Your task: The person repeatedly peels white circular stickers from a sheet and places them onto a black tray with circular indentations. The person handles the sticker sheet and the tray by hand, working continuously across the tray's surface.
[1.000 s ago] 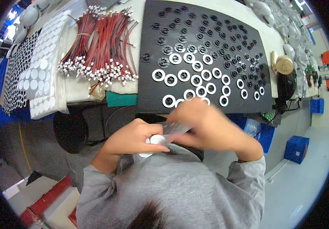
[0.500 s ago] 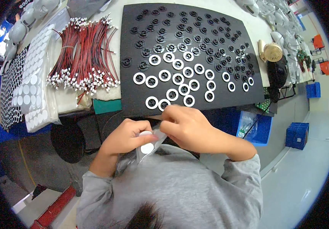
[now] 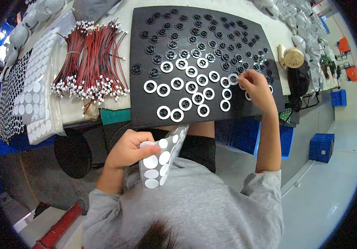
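My left hand (image 3: 128,150) pinches a strip of clear backing sheet (image 3: 157,166) with round white stickers, held in front of my body below the board's near edge. My right hand (image 3: 256,90) reaches over the right part of a black board (image 3: 145,112). Its fingertips are closed on a white ring sticker (image 3: 233,79), just above the board. Several small black round parts (image 3: 171,54) are spread over the board. Those toward the near side carry white rings (image 3: 185,103). My right hand hides some parts under it.
Left of the board lie bundled red and black wires (image 3: 97,58) with white connectors, and sheets of white round stickers (image 3: 33,97). A beige handheld fan (image 3: 292,57) lies at the board's right. Blue bins (image 3: 286,139) stand below the table's right side.
My right hand has moved from beside my left hand up and right over the board, with a white ring sticker. The sticker sheet in my left hand now hangs more open.
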Motion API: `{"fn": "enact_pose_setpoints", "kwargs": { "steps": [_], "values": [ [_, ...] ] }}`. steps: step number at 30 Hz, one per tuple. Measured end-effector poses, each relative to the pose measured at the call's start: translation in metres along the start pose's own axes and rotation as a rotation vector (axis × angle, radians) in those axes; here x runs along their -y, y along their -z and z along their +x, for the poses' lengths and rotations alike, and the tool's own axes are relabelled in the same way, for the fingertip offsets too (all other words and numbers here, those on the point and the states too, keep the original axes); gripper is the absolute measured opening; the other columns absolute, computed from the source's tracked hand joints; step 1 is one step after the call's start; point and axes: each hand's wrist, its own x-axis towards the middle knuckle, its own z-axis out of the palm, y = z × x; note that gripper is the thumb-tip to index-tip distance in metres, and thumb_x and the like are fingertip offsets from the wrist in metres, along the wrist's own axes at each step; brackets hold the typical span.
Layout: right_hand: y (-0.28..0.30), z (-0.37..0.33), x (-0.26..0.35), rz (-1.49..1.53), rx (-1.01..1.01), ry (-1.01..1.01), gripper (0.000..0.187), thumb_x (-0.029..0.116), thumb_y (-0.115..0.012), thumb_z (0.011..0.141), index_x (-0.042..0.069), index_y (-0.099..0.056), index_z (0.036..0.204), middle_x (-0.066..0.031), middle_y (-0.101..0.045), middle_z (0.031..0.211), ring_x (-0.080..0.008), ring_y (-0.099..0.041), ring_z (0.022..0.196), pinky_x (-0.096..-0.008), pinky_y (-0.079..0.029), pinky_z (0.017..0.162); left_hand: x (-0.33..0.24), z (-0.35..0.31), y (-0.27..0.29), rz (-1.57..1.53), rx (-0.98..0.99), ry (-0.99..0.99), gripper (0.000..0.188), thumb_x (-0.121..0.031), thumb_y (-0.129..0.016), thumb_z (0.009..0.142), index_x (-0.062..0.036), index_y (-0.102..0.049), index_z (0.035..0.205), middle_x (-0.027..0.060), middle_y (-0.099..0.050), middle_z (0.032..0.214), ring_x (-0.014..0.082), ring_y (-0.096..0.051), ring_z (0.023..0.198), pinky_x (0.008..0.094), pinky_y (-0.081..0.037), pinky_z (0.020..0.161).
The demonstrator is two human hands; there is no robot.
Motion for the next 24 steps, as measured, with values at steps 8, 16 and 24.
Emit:
{"fn": "enact_pose_setpoints", "kwargs": {
  "steps": [8,16,24],
  "values": [
    [-0.003,0.020,-0.003,-0.171,-0.114,-0.103,0.019,0.015,-0.054,0.070,-0.004,-0.056,0.072,-0.0159,-0.058,0.066,-0.0229,-0.057,0.060,-0.0319,-0.044,0.057,-0.003,0.001,-0.002,-0.023,-0.001,-0.010,0.017,-0.013,-0.062,0.074,-0.0009,-0.056,0.064,0.0008,-0.055,0.053,0.0028,-0.048,0.049,0.0194,-0.035,0.043],
    [-0.007,0.019,-0.009,-0.270,-0.140,-0.083,0.019,0.016,-0.055,0.069,-0.003,-0.056,0.071,-0.0168,-0.058,0.069,-0.0283,-0.056,0.064,-0.0343,-0.044,0.061,-0.003,0.002,-0.002,-0.004,0.065,-0.017,0.017,-0.015,-0.067,0.067,-0.0014,-0.057,0.067,0.0019,-0.057,0.057,0.0048,-0.052,0.051,0.0192,-0.037,0.045],
    [-0.009,-0.004,0.026,-0.157,-0.130,0.175,0.013,0.010,-0.057,0.070,0.001,-0.054,0.079,-0.0129,-0.053,0.073,-0.0277,-0.052,0.068,-0.0331,-0.042,0.063,-0.017,0.006,-0.010,-0.032,0.151,-0.022,0.016,-0.015,-0.064,0.069,-0.0009,-0.057,0.073,0.0038,-0.058,0.063,0.0066,-0.053,0.056,0.0203,-0.039,0.049]
  ]
}}
